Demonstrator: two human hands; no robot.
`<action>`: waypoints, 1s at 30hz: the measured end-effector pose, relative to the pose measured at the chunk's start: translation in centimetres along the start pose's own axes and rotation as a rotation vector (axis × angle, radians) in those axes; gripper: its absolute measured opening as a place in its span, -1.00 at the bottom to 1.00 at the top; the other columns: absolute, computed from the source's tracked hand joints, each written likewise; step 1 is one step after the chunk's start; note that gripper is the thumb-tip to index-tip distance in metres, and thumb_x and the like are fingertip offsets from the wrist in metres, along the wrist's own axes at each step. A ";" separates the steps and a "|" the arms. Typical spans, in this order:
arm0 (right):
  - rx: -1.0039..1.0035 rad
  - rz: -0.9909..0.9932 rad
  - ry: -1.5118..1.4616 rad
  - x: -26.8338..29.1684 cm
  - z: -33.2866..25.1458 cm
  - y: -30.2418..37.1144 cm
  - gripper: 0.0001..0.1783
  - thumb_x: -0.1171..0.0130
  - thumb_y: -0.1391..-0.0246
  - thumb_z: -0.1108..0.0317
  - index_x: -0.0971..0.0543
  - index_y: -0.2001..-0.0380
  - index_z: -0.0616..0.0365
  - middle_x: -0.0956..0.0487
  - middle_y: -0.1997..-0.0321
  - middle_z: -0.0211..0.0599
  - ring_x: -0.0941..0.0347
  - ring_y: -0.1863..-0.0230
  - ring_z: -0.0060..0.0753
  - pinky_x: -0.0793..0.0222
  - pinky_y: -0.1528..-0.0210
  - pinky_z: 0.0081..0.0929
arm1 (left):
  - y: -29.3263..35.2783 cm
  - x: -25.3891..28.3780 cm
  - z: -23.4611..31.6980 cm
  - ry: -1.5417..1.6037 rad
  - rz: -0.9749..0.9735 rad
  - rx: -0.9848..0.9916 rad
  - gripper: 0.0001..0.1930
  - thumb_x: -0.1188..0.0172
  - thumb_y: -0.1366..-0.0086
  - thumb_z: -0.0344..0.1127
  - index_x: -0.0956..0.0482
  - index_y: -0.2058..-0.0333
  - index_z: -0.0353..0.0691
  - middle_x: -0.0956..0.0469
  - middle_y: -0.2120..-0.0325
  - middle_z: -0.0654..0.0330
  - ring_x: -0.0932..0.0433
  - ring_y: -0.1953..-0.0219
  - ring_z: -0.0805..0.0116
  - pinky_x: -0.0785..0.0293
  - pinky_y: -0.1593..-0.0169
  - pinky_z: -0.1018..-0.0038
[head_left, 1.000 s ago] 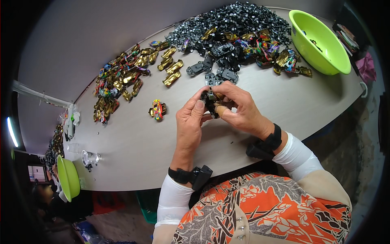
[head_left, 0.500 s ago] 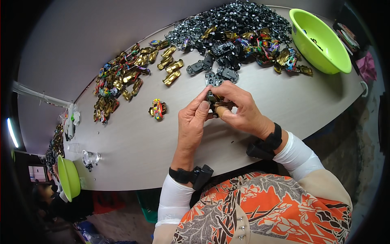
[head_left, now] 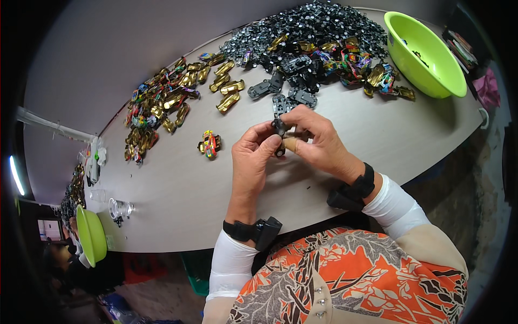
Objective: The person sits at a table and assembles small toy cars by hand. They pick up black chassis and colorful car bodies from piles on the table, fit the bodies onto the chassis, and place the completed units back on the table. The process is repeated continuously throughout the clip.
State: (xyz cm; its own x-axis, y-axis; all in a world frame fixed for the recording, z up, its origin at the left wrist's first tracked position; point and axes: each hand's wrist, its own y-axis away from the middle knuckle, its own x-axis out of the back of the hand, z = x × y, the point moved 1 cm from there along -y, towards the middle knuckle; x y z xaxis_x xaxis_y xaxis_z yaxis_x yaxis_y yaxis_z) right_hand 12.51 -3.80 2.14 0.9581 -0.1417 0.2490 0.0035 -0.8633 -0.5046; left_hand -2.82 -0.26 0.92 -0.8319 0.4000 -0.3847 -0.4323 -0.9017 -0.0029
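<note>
Above the middle of the table, my left hand (head_left: 251, 162) and my right hand (head_left: 324, 144) both pinch a small dark toy car (head_left: 279, 128). Its wheels show between my fingertips; fingers cover much of the rest. A tan wrap surrounds my right thumb. Just beyond the hands lie grey toy car chassis (head_left: 279, 103), with another grey chassis (head_left: 260, 89) farther left. To the left of my left hand, a red and yellow toy car body (head_left: 209, 144) sits alone. Several gold car bodies (head_left: 229, 101) rest beyond it.
A large heap of small dark and silvery parts (head_left: 313, 27) lies along the far side. Colourful and gold bodies (head_left: 167, 100) pile up at left. Green basins stand at far right (head_left: 456, 86) and left (head_left: 90, 237). A clear cup (head_left: 120, 208) is near the left; another person sits beyond.
The toy car has turned between my fingers, so its wheels now show more. My left hand has shifted slightly left and its fingers have changed position; my right hand has barely moved.
</note>
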 end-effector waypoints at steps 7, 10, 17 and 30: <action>-0.430 -0.003 -0.471 0.6 0.2 -0.1 -0.71 -0.13 0.06 0.53 -0.45 0.19 0.25 -0.48 0.40 -0.44 -0.35 0.54 -0.78 -0.27 0.60 -0.77 | 0.2 0.2 0.2 -0.204 0.001 -0.040 -0.69 -0.27 -0.03 -0.53 -0.51 0.19 -0.33 -0.54 0.39 0.23 -0.48 0.39 0.58 -0.45 0.33 0.66; -0.443 -0.023 -0.479 0.7 0.6 0.0 -0.74 -0.14 0.07 0.51 -0.45 0.23 0.27 -0.47 0.41 -0.42 -0.35 0.55 -0.76 -0.29 0.61 -0.76 | 0.4 -0.4 0.4 -0.261 -0.012 -0.059 -0.70 -0.29 -0.02 -0.53 -0.51 0.21 -0.34 -0.54 0.37 0.23 -0.49 0.37 0.58 -0.45 0.31 0.66; -0.357 0.014 -0.550 0.9 1.0 0.0 -0.79 -0.12 0.03 0.55 -0.46 0.25 0.27 -0.42 0.30 -0.38 -0.37 0.43 -0.66 -0.36 0.49 -0.71 | 0.9 -1.3 0.6 -0.249 0.044 -0.083 -0.73 -0.29 -0.02 -0.52 -0.52 0.24 -0.35 -0.55 0.39 0.21 -0.51 0.40 0.57 -0.46 0.34 0.69; -0.301 -0.085 -0.557 1.0 0.6 -0.3 -0.91 -0.06 0.03 0.55 -0.47 0.38 0.28 -0.40 0.30 -0.37 -0.34 0.41 -0.66 -0.34 0.47 -0.70 | 1.3 -1.1 0.4 -0.564 0.136 -0.327 -0.76 -0.32 -0.01 -0.49 -0.55 0.30 -0.35 -0.54 0.53 0.30 -0.43 0.52 0.67 -0.37 0.46 0.72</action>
State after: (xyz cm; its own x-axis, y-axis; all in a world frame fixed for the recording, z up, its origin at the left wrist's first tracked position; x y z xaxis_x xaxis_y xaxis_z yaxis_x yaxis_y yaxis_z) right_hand 13.63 -3.41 1.99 0.9635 0.1363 -0.2304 0.0830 -0.9703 -0.2271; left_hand -2.64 -1.85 1.71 -0.9645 0.2238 0.1401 -0.2569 -0.9179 -0.3024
